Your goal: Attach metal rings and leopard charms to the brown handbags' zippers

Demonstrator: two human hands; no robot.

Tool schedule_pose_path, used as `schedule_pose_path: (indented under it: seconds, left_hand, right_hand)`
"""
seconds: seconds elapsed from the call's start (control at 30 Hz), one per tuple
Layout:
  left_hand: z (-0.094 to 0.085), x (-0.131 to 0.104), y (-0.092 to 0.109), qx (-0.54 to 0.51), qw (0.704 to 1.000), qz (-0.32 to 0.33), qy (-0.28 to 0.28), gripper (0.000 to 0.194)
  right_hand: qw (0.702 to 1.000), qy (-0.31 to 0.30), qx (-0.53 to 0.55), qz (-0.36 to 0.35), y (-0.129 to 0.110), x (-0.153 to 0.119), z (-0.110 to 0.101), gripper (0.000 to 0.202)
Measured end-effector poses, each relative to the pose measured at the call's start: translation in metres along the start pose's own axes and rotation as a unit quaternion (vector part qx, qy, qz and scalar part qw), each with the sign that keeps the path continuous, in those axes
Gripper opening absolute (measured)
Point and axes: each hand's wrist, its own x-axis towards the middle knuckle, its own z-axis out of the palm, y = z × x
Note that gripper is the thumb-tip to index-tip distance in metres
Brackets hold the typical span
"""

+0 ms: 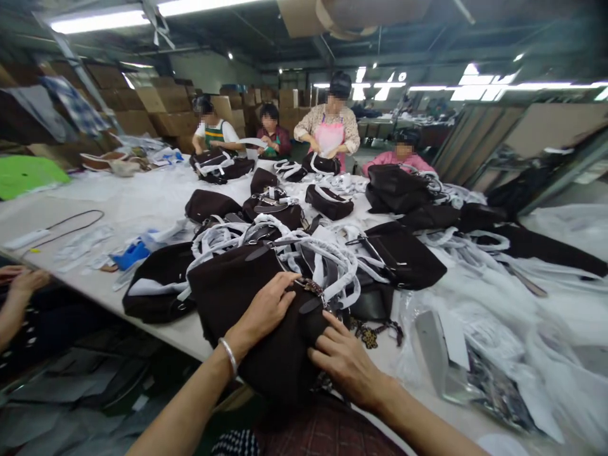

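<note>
A large dark brown bag point(237, 291) lies at the table's near edge, with white-wrapped handles point(332, 253) looped over its top. My left hand point(268, 307), a silver bangle at its wrist, rests on the bag, its fingers apart near a metal chain point(311, 286) by the opening. On the bag's right side is my right hand point(344, 354), index finger extended toward the metal fitting and the other fingers curled loosely. Between the hands sits a dark oval tab point(310, 306). A bronze-coloured flower charm point(369, 337) hangs just right of the bag.
More dark bags point(403, 253) crowd the table behind and beside. Clear plastic bags with metal parts point(498, 386) lie at right. A blue object point(130, 254) is at left. Several people stand or sit across the table; another person's hands point(23, 278) show at far left.
</note>
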Motion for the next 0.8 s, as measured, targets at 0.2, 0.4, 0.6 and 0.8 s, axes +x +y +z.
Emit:
schedule_pose_path:
  seconds: [0.2, 0.4, 0.6, 0.8]
  left_hand:
    - [-0.013, 0.04, 0.03, 0.127, 0.97, 0.137, -0.158, 0.042]
    - [-0.01, 0.037, 0.011, 0.134, 0.931, 0.157, -0.302, 0.054]
    - [-0.011, 0.011, -0.003, 0.134, 0.933, 0.131, -0.308, 0.037]
    - [0.005, 0.011, -0.007, 0.068, 0.95, 0.128, -0.276, 0.031]
  right_hand:
    - [0.999, 0.031, 0.024, -0.014, -0.001, 0.005, -0.006, 0.026]
    - [0.998, -0.018, 0.053, -0.018, -0.006, -0.005, 0.007, 0.025]
    - [0.966, -0.064, 0.248, 0.046, -0.015, -0.018, -0.009, 0.019]
    - [0.82, -0.033, 0.488, 0.296, 0.004, -0.05, -0.041, 0.017]
